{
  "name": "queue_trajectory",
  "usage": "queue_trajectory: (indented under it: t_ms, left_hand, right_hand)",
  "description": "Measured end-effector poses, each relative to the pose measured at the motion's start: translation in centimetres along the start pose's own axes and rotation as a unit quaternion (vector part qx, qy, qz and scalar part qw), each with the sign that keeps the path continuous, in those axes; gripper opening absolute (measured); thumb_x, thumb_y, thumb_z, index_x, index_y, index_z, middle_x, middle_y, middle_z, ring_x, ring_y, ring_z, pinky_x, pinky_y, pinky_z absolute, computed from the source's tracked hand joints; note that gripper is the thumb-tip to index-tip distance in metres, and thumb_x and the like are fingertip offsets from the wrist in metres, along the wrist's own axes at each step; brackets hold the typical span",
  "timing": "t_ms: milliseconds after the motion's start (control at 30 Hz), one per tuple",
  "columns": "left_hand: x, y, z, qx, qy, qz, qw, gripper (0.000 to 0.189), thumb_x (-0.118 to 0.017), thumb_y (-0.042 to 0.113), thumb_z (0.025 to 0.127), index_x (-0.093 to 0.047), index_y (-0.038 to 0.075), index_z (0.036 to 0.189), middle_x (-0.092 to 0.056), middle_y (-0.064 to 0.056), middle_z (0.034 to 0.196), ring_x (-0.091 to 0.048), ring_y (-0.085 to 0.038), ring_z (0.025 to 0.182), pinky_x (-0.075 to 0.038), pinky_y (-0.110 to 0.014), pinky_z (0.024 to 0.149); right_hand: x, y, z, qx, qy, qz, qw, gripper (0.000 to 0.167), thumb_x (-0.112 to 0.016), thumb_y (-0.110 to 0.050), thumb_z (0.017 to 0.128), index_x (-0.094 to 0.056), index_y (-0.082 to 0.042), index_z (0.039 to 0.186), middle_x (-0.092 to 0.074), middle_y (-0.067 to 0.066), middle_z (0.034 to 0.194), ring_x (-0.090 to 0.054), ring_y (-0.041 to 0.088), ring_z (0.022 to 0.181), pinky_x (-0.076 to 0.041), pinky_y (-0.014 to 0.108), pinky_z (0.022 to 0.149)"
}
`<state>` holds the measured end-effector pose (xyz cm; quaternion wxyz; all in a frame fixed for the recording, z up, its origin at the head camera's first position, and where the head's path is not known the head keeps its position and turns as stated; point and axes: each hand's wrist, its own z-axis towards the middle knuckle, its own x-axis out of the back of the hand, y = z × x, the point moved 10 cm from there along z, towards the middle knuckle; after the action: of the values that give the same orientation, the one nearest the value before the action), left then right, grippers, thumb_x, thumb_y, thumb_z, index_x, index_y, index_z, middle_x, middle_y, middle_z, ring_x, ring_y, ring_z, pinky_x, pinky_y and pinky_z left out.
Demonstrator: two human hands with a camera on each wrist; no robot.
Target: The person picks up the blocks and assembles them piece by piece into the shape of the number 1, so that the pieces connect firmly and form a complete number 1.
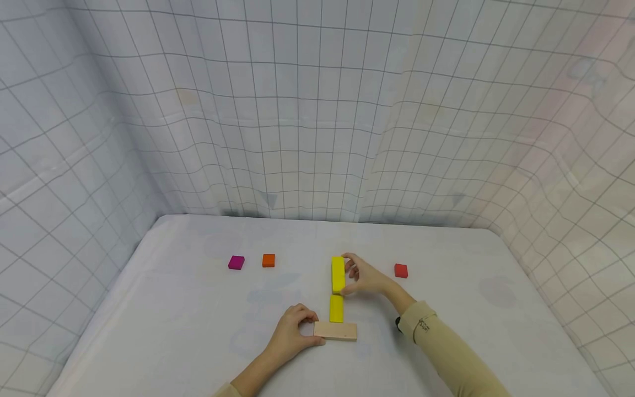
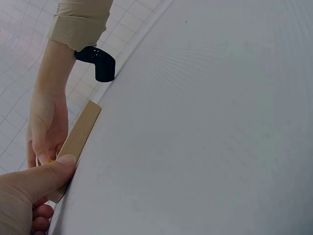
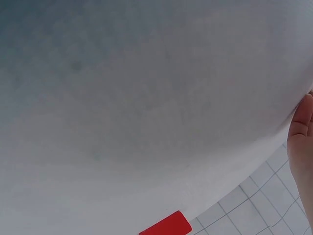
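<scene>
A plain wooden block [image 1: 335, 331] lies crosswise near the front of the table. My left hand [image 1: 290, 333] grips its left end, thumb on the near side and fingers at the far side; the left wrist view shows the thumb [image 2: 58, 169] pressed on the wood. Just beyond it lies a flat yellow block [image 1: 337, 309], pointing away from me. In line with that is a longer yellow block [image 1: 338, 274], which my right hand [image 1: 367, 277] holds lengthwise from the right, thumb at the near end and index finger at the far end.
To the left on the white-covered table [image 1: 198, 320] sit a purple block [image 1: 236, 262] and an orange block [image 1: 269, 260]. A red block [image 1: 401, 271] is right of my right hand. Gridded white curtains [image 1: 317, 110] enclose the back and sides.
</scene>
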<state>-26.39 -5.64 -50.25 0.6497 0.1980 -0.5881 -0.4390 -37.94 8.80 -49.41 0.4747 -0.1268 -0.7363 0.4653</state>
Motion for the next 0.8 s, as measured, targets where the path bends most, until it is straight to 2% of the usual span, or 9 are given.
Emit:
queue_trajectory:
  t_ms: [200,500,733,800]
  left_hand:
    - [0.03,0.24,-0.03,-0.010,0.005,0.002,0.9999,0.036,-0.084,0.033,0.060,-0.064,0.016,0.084,-0.052,0.013,0.082,-0.043,-0.006,0.079,-0.041,-0.024,0.071]
    - [0.01,0.06,-0.05,0.006,-0.002,0.000,1.0000,0.036,-0.084,0.032,0.060,-0.064,0.017,0.085,-0.052,0.013,0.083,-0.044,-0.006,0.080,-0.042,-0.024,0.073]
    - [0.10,0.46,-0.08,-0.018,0.010,0.005,0.9998,0.036,-0.084,0.032,0.059,-0.064,0.015,0.084,-0.053,0.013,0.083,-0.044,-0.007,0.079,-0.042,-0.024,0.072]
    - [0.08,0.43,-0.08,-0.015,0.009,0.005,0.9998,0.036,-0.084,0.032,0.059,-0.064,0.015,0.084,-0.053,0.013,0.083,-0.044,-0.006,0.079,-0.042,-0.024,0.072]
  right_hand:
    - [-0.07,0.23,0.00,-0.005,-0.001,-0.008,1.0000,0.083,-0.079,-0.016,0.070,-0.029,0.000,0.134,-0.045,0.009,0.103,-0.043,0.018,0.087,-0.037,0.028,0.076]
    - [-0.36,0.61,-0.01,-0.018,-0.010,-0.012,0.9997,0.083,-0.078,-0.016,0.071,-0.029,0.001,0.136,-0.043,0.007,0.105,-0.041,0.018,0.091,-0.037,0.029,0.080]
    - [-0.54,0.46,-0.05,-0.013,-0.017,-0.016,0.9996,0.083,-0.077,-0.019,0.073,-0.028,0.002,0.136,-0.042,0.007,0.105,-0.039,0.018,0.091,-0.035,0.028,0.077]
    - [-0.54,0.43,-0.05,-0.013,-0.017,-0.014,0.9997,0.083,-0.077,-0.020,0.073,-0.028,0.003,0.136,-0.042,0.008,0.105,-0.039,0.018,0.091,-0.035,0.028,0.077]
